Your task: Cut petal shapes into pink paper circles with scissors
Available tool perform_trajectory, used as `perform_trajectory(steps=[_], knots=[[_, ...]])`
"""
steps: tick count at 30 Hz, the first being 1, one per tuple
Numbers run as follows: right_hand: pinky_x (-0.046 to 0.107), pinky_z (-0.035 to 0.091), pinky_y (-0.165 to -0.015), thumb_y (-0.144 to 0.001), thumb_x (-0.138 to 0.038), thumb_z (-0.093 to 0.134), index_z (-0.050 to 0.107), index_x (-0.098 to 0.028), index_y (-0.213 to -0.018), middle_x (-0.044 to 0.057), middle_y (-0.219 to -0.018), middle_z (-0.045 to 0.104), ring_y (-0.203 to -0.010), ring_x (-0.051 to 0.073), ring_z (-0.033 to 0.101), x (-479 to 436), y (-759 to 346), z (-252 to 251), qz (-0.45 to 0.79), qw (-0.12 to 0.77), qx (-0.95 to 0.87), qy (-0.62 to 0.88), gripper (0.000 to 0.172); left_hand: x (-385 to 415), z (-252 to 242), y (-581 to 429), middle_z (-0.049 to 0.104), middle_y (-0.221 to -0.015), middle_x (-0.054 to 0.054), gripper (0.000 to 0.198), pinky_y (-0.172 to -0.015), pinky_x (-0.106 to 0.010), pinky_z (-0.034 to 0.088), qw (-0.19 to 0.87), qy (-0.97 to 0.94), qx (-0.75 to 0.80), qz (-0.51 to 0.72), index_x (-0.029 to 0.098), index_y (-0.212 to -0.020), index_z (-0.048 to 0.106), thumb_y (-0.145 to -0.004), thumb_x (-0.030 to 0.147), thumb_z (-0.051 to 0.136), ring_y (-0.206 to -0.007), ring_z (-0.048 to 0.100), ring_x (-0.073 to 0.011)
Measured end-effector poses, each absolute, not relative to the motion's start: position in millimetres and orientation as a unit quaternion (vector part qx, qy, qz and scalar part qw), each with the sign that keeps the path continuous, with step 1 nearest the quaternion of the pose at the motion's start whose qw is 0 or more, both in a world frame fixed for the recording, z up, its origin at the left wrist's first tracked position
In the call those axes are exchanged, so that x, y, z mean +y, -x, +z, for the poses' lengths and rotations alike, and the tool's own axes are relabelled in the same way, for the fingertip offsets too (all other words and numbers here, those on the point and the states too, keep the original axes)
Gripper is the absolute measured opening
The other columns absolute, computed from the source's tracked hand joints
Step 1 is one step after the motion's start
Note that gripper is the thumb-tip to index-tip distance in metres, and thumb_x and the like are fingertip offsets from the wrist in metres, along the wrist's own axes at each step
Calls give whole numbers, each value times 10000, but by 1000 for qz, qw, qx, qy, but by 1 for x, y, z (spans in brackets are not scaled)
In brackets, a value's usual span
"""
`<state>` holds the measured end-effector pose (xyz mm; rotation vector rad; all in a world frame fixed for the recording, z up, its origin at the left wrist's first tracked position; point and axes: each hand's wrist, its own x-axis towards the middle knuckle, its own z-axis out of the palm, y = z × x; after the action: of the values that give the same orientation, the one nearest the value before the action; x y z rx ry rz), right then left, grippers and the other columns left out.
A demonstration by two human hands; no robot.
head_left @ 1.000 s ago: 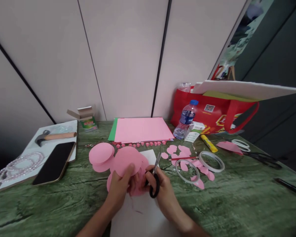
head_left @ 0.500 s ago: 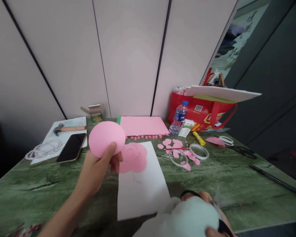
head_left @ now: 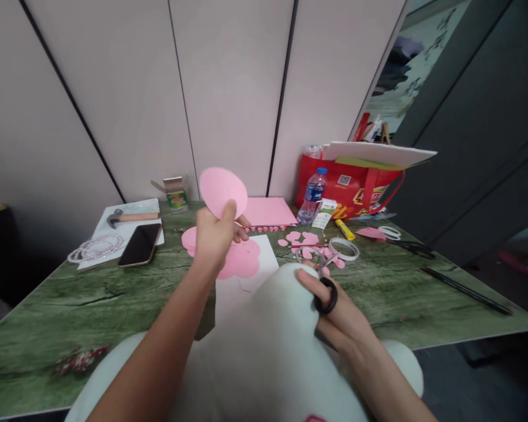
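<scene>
My left hand [head_left: 217,234] pinches a round pink paper disc [head_left: 222,190] by its lower edge, raised over the table. My right hand [head_left: 334,302] grips black-handled scissors [head_left: 328,295]; the blades point away, partly hidden behind a pale plush object [head_left: 286,316] in front of me. Under and beside my left hand lie a pink scalloped paper shape [head_left: 244,261] on a white sheet [head_left: 235,302] and another rounded pink piece [head_left: 189,240] to its left. The plush covers the sheet's lower part.
At the left are a phone [head_left: 141,245], hammer [head_left: 134,217] and beads [head_left: 94,248]. A bottle [head_left: 312,196], red bag [head_left: 352,187], glue stick [head_left: 344,230], tape rolls [head_left: 344,249] and pink scraps [head_left: 308,237] stand or lie right. Black rods [head_left: 466,290] lie far right.
My left hand with the disc has moved right and up. My right hand with the scissors has risen and moved left. The plush now covers more of the white sheet, and the view has shifted.
</scene>
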<state>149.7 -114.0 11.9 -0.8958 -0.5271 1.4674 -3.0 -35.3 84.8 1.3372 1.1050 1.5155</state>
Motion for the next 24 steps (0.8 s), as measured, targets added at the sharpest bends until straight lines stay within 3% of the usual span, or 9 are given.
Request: perform_trajectory(steps=[2,5,8,12,18,24], knots=[[220,463,-465,-616,-285,694,561,-162,-763,-9,-610,644,-514,137,588,-99,-153,5,647,610,-228,396,234,-8,64,4,545,-437,-25,215,-319,-208,313,442,-508,448,588,112,-506,500,-696,205,460,-303,434,-75],[275,504,-594,-648,-367,658,539,-182,-801,26,-729,666,-660,164,622,-63,-160,4,625,635,-213,401,268,17,38,9,534,-441,-21,237,-328,-204,311,468,-498,442,581,112,-501,491,-700,237,468,-308,430,-68],[326,510,-665,-657,-411,635,522,-203,-818,1,-699,640,-678,149,614,-17,-163,8,610,659,-235,372,286,27,21,11,528,-454,-19,255,-350,-213,332,520,-499,426,547,101,-530,518,-704,285,491,-324,446,-78],[278,513,-590,-704,-473,545,523,-214,-886,-40,-614,577,-557,100,564,37,-150,-7,550,683,-311,367,317,42,4,11,565,-517,-46,276,-375,-236,359,580,-498,410,496,85,-592,566,-709,326,500,-346,473,-95],[210,449,-461,-734,-379,541,494,-182,-839,-46,-517,541,-475,101,521,55,-121,-57,514,657,-375,405,228,61,-19,7,542,-436,-32,314,-361,-225,329,594,-477,435,479,106,-527,541,-719,350,496,-327,450,-92],[235,435,-498,-694,-295,603,503,-182,-749,-29,-545,568,-497,115,536,51,-125,-65,540,605,-439,387,161,66,-20,22,581,-521,-35,277,-374,-224,329,662,-468,410,417,116,-648,561,-751,362,486,-352,475,-96]])
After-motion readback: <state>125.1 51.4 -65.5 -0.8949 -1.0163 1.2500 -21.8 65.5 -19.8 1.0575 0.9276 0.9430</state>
